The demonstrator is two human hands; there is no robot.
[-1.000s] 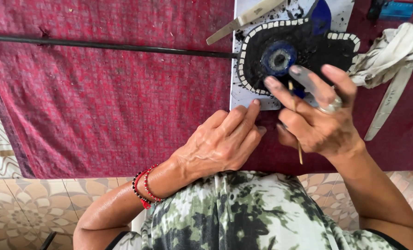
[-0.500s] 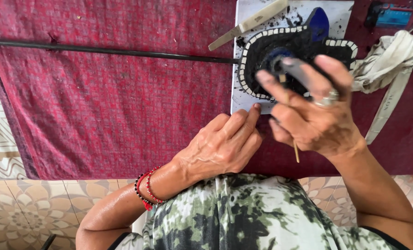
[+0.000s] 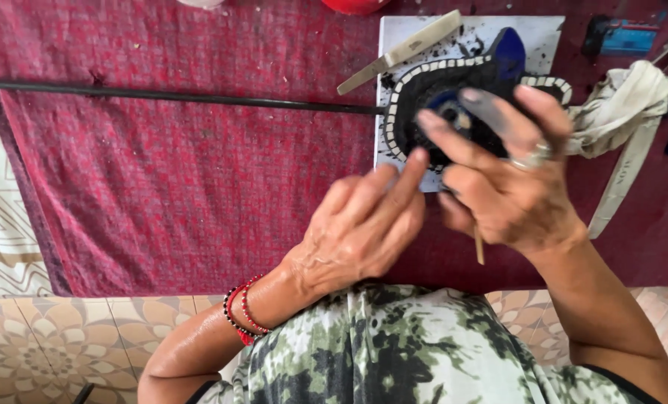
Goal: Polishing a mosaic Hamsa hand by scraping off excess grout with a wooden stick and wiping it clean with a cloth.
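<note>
The right hand [image 3: 510, 191] gripped a thin stick [image 3: 478, 245] over the black mosaic piece [image 3: 431, 90] at 1 o'clock on the counter [image 3: 199, 172], the left hand [image 3: 360, 228] lay empty alongside with fingers extended; likely risk: stained fingertips smearing the tiles.

One camera on the person's head looks straight down, very close above both hands, at the red cloth [image 3: 199, 172] spread on the floor.
</note>
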